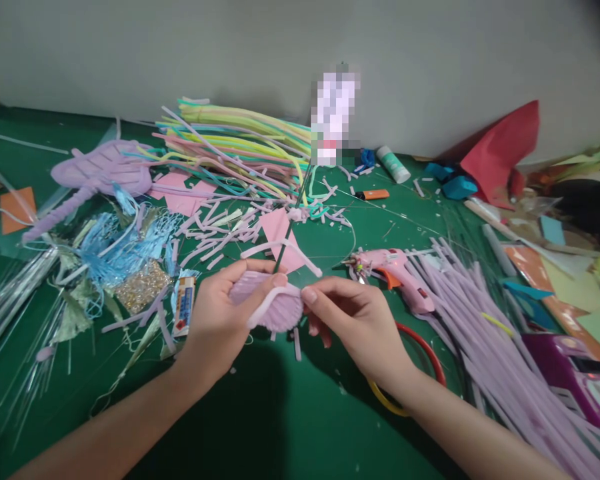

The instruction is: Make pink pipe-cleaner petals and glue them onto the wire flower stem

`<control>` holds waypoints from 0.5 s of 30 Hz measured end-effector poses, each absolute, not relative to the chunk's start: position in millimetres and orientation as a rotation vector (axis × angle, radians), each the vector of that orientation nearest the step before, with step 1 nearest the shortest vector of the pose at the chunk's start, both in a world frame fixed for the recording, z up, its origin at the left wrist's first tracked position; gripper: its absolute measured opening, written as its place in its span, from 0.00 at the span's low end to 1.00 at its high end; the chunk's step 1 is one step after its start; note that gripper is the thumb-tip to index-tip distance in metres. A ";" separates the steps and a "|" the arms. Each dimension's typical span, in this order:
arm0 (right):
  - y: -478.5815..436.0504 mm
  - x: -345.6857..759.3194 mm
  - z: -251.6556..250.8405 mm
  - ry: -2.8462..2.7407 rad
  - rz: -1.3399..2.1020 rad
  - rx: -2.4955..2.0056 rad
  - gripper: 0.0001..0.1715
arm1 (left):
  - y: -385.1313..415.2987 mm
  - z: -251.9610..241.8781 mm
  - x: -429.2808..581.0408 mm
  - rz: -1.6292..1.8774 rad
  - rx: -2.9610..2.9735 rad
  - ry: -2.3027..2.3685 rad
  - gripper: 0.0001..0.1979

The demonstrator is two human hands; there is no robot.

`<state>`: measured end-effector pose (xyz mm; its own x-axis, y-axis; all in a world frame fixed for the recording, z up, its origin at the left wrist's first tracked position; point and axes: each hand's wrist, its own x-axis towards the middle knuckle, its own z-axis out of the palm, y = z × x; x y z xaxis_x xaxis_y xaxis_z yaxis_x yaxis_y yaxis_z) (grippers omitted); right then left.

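Observation:
Between my two hands is a rounded lilac piece (287,315) with a ribbed surface, which looks built from fuzzy pipe cleaner strips. My left hand (213,307) is closed around its left side, with the thumb on top. A paler lilac strip (270,301) curves across the piece. At its right edge, the thumb and fingers of my right hand (353,320) pinch the rim where that strip ends. Just behind my left fingertips, a thin dark green stick (291,230) rises toward a pixelated patch. Another lilac strip (300,252) lies just beyond the hands.
Lilac pipe cleaners (500,353) and a pink glue gun (400,270) lie right. Behind are coloured pipe cleaners (240,143), cut bits, an orange lighter (373,195) and a glue stick (393,165). Left are blue tassels (130,247) and a lilac paddle-shaped piece (100,173).

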<state>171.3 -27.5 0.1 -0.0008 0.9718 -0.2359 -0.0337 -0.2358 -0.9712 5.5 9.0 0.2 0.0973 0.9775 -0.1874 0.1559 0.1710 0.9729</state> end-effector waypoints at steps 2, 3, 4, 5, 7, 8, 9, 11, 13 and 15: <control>-27.7 170.8 -0.5 -1.071 1.377 -1.351 0.13 | 8.6 0.4 6.4 0.922 1.231 1.317 0.14; -27.9 170.5 -0.7 -1.086 1.357 -1.348 0.12 | 8.3 0.3 6.9 0.932 1.227 1.321 0.14; -28.2 170.3 -0.8 -1.115 1.323 -1.347 0.11 | 8.0 0.4 7.4 0.944 1.222 1.325 0.14; -28.5 170.1 -1.1 -1.163 1.265 -1.351 0.11 | 7.6 0.6 7.8 0.951 1.219 1.328 0.14; -29.1 169.7 -1.8 -1.310 1.073 -1.359 0.08 | 6.8 1.6 8.4 0.937 1.218 1.330 0.14; -29.4 169.6 -2.4 -1.396 0.949 -1.357 0.07 | 6.5 2.4 8.7 0.921 1.219 1.326 0.14; -29.7 169.5 -3.0 -1.479 0.823 -1.344 0.07 | 6.1 3.1 8.9 0.907 1.216 1.316 0.13; -30.5 169.6 -3.9 -1.603 0.622 -1.304 0.06 | 5.6 4.0 9.1 0.911 1.196 1.283 0.10; -31.3 169.9 -4.2 -1.660 0.529 -1.280 0.06 | 5.5 3.8 9.0 0.937 1.167 1.237 0.08; -32.0 170.5 -3.7 -1.648 0.573 -1.300 0.06 | 5.9 3.0 8.6 0.939 1.156 1.218 0.08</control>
